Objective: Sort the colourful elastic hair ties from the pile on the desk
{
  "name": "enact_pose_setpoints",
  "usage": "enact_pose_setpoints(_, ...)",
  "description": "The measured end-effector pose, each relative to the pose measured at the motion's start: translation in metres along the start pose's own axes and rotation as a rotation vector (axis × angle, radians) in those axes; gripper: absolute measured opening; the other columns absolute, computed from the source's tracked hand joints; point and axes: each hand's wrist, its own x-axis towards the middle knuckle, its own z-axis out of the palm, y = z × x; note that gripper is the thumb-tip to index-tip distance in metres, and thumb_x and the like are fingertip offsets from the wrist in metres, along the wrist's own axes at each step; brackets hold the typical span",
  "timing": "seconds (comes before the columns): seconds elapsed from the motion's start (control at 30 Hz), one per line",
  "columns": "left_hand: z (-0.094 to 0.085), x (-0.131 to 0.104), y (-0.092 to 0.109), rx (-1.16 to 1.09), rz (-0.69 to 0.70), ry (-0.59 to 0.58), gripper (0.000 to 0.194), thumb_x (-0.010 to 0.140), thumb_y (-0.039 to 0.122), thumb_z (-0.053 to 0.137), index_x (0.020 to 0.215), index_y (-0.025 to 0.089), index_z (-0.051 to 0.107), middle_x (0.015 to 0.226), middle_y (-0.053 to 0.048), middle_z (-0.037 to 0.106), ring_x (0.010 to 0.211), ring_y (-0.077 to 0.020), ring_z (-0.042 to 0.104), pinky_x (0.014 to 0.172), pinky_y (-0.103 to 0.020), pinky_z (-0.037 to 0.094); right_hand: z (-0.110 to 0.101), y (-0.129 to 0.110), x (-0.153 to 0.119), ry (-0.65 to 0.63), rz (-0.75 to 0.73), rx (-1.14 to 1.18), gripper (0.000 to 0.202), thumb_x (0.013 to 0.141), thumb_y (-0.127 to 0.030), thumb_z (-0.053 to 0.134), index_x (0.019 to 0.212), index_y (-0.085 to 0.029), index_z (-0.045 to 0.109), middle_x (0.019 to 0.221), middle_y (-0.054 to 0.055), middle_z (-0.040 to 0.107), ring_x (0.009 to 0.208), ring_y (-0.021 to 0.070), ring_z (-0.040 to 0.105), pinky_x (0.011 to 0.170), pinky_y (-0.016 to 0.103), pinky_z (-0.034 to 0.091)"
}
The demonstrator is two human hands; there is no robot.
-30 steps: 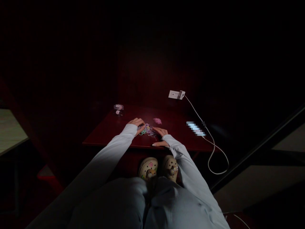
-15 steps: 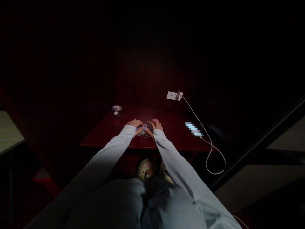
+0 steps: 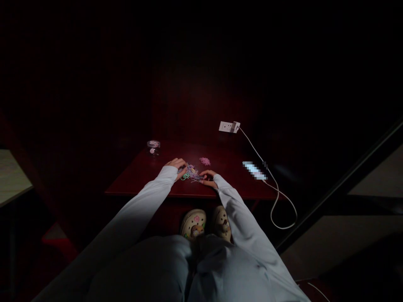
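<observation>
Fingers of the left hand [image 3: 177,163] are curled at the coloured bands [image 3: 191,172] on the tabletop [image 3: 132,180]; these could be scattered into the pink heap [image 3: 205,161] if swept hard by the right hand [image 3: 210,178]. Whether anything is held in either grip cannot be told.

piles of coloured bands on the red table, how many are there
2: the mixed-colour pile between the left hand and right hand, and the pink pile just beyond it. The hands may hide more.

Loose lilac-and-green strand heap [image 3: 192,173] on red tabletop [image 3: 132,182], small pink heap [image 3: 205,161] beyond
</observation>
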Motion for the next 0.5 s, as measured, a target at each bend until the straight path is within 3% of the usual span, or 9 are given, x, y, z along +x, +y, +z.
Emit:
enact_pose_setpoints(0.2,-0.005,0.0,0.013,0.022,-0.046,-0.051,0.018,0.093,0.038,0.066,0.106,0.027,0.074,0.116,-0.005,0.075,0.108,-0.0265,0.063,0.092,-0.038,0.052,0.009,-0.011,0.003,0.047,0.011,-0.149,0.043,0.076,-0.062,0.084,0.094,-0.024,0.078,0.076,-0.004,0.06,0.071,0.0134,0.052,0.066,0.024,0.04)
enact_pose_setpoints(0.37,0.005,-0.004,0.01,-0.009,-0.033,-0.022,0.069,0.077,0.047,0.086,0.141,0.032,0.063,0.149,-0.005,0.065,0.125,-0.0315,0.057,0.104,-0.045,0.053,0.012,-0.008,0.009,0.064,0.026,-0.116,0.042,0.074,-0.061,0.084,0.09,-0.024,0.075,0.073,-0.005,0.059,0.065,0.0115,0.048,0.059,0.023,0.035)
enact_pose_setpoints(0.43,0.015,-0.004,0.003,-0.025,-0.014,-0.019,0.077,0.075,0.047,0.087,0.146,0.033,0.061,0.16,-0.005,0.057,0.137,-0.0332,0.052,0.111,-0.047,0.051,0.014,-0.002,0.014,0.089,0.039,-0.044,0.041,0.076,-0.059,0.081,0.09,-0.022,0.073,0.071,-0.005,0.058,0.061,0.0112,0.047,0.057,0.023,0.036)
enact_pose_setpoints(0.5,0.024,-0.002,-0.005,-0.029,-0.029,-0.053,0.073,0.076,0.045,0.086,0.145,0.031,0.063,0.157,-0.006,0.059,0.14,-0.0335,0.052,0.115,-0.046,0.049,0.016,0.007,0.018,0.144,0.033,-0.015,0.034,0.081,-0.053,0.075,0.092,-0.021,0.071,0.069,-0.005,0.057,0.058,0.0117,0.047,0.055,0.024,0.039)
